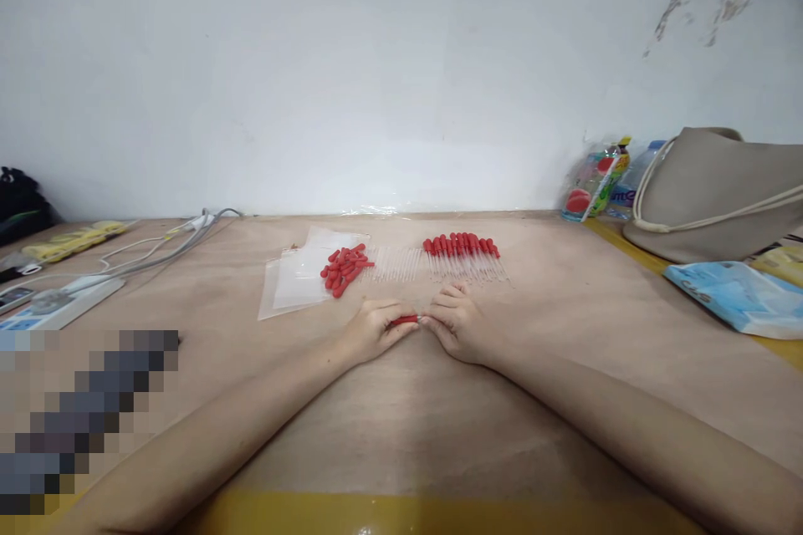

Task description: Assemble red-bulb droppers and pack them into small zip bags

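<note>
Above the middle of the table, my left hand (378,329) is closed round a small red handle (405,319). My right hand (462,324) pinches at the handle's right end, where a bit of a pale thin rod shows; most of that rod is hidden by the fingers. Just beyond my hands, several loose red handles (342,267) lie heaped partly on clear plastic sheets or bags (294,277). To their right is a row of thin clear rods (396,263). Farther right lie several rods with red handles on them (461,245), handles toward the wall.
At the left are a white power strip (81,305), cables (169,242) and a yellow item (75,242). Bottles (590,184), a grey-beige bag (721,192) and a blue packet (740,292) stand or lie at the right. A white wall (376,75) closes off the back.
</note>
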Demonstrator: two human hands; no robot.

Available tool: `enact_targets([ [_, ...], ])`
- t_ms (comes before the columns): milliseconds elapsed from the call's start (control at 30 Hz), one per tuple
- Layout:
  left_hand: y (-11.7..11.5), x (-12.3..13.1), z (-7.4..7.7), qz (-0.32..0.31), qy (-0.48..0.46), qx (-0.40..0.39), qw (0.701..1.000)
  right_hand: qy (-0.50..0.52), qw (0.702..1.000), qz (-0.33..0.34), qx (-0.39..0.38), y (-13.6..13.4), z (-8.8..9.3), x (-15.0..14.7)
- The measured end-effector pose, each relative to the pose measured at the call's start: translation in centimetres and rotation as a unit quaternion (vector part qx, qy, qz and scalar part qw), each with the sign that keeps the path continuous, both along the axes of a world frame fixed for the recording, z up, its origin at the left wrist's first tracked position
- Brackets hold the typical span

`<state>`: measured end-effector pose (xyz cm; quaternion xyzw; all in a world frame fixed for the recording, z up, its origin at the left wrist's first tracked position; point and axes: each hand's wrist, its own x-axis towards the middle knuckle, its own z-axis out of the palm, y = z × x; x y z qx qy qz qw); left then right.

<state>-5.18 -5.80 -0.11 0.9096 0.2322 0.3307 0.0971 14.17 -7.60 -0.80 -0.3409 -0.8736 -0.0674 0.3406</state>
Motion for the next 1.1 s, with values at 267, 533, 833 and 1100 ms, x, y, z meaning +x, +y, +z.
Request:
enact_targets([
  [267, 0.5, -0.4, 0.0, 0.089, -0.004, -0.028, 0.996, -0.099, 0.994, -0.043, -0.025, -0.4, 1.7, 1.1],
  [533, 1.2, -1.0, 0.0, 0.156, 0.032, -0.038, 0.987, 0.059, 0.935, -0.286, -0.2, 2.7, 3.6, 1.8],
  [833, 1.3, -1.5, 0.0, 0.16, 0.04, -0.037, 0.986, 0.015, 0.883, -0.416, -0.218, 9.5, 2.7, -2.2],
  [1100, 1.6, -1.8, -0.3, 0.159, 0.027, -0.048, 0.986, 0.001, 0.881, -0.424, -0.21, 10.2, 2.0, -2.4],
])
